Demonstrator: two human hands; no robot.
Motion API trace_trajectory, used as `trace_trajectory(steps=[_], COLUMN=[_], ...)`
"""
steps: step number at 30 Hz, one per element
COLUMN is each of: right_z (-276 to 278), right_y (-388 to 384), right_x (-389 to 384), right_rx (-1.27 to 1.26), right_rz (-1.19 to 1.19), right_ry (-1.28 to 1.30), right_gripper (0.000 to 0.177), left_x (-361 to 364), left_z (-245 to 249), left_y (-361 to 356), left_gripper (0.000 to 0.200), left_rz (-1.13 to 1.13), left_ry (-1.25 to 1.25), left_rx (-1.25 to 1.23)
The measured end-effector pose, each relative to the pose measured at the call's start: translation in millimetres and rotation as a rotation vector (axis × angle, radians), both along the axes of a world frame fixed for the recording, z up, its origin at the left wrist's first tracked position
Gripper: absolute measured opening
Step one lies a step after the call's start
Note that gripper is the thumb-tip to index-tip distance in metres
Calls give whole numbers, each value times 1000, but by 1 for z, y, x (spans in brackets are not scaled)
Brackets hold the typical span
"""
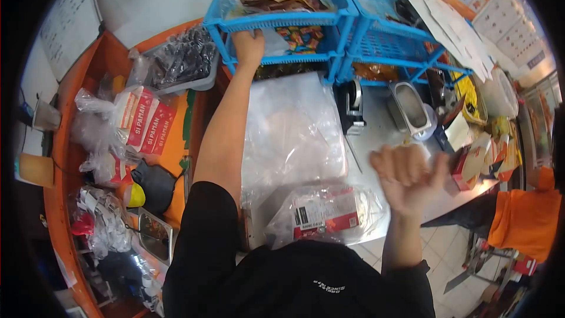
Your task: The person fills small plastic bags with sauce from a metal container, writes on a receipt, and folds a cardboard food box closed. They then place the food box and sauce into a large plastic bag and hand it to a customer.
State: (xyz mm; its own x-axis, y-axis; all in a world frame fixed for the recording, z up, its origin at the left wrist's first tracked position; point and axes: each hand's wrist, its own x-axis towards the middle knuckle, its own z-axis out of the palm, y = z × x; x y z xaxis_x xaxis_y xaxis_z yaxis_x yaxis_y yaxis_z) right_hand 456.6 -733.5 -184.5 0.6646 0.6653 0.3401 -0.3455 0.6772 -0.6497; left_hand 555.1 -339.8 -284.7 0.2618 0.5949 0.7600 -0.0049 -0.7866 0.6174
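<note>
My left hand (pixel 248 47) reaches into the middle shelf of the blue plastic rack (pixel 276 20), beside some white plastic sheets or bags (pixel 274 41). Its fingertips are hidden, so its grip does not show. Colourful small wrapped packets (pixel 301 39) lie further right on that shelf. Over the right part of the metal table, my right hand (pixel 406 176) is raised, slightly blurred, with loosely bent fingers, the thumb apart and nothing held. Between my arms lies a stack of clear plastic bags (pixel 294 135). Closer to my body rests a plastic-wrapped package (pixel 326 215) with a red and white label.
A black tape dispenser (pixel 354 103) and a metal container (pixel 410 108) stand behind my right hand. At left, a grey tray (pixel 200 79) holds dark plastic packets near red cartons (pixel 147 121). A person in orange (pixel 524 224) is at the right.
</note>
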Motion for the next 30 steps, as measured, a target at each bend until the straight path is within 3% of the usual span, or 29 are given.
trace_trajectory(steps=[2,4,6,9,10,12,14,16,17,19,20,22,23,24,26,28,30], right_z=[-21,-46,-66,-86,-85,-84,-90,-103,-108,-109,-106,-100,-106,-114,-104,-102,-108], right_y=[30,59,86,116,127,150,181,219,240,278,283,289,300,305,302,300,309], right_x=[11,18,28,47,55,77,106,139,149,157,160,167,174,179,172,169,180], right_rx=[-171,-314,-454,-540,-612,-685,-640,-663,-647,-680,-668,-861,-789,-789,-544,-609,-1200], right_rz=[118,223,372,440,334,122,-222,-435,-433,-1118,-1115,-490,-360,-348,-160,-226,-73], right_ry=[-59,-84,-40,-102,-264,-473,-808,-929,-932,-1155,-1153,-1105,-898,-900,-576,-666,-793], right_gripper=[48,45,41,35,34,28,25,22,22,25,25,33,37,37,41,47,59], left_x=[8,25,15,24,19,4,-5,-21,-24,-27,-29,-34,-37,-40,-42,-47,-56], left_z=[-1,-29,-9,-21,-18,-13,-16,-7,-8,-9,-9,-8,-5,-2,1,-1,4], left_y=[10,22,20,25,21,10,8,-7,-9,-11,-11,-12,-14,-14,-15,-18,-29], left_gripper=[32,29,32,27,27,19,15,13,13,9,9,6,5,5,7,8,7], left_rz=[-19,46,-69,-32,-20,-65,-62,-43,-32,-42,-32,-94,-98,-87,-155,-149,-148], left_ry=[216,425,999,857,848,286,213,146,144,153,153,89,111,113,-18,-17,-99], left_rx=[153,28,93,-65,-62,51,149,157,167,75,82,105,34,29,-170,-185,-185])
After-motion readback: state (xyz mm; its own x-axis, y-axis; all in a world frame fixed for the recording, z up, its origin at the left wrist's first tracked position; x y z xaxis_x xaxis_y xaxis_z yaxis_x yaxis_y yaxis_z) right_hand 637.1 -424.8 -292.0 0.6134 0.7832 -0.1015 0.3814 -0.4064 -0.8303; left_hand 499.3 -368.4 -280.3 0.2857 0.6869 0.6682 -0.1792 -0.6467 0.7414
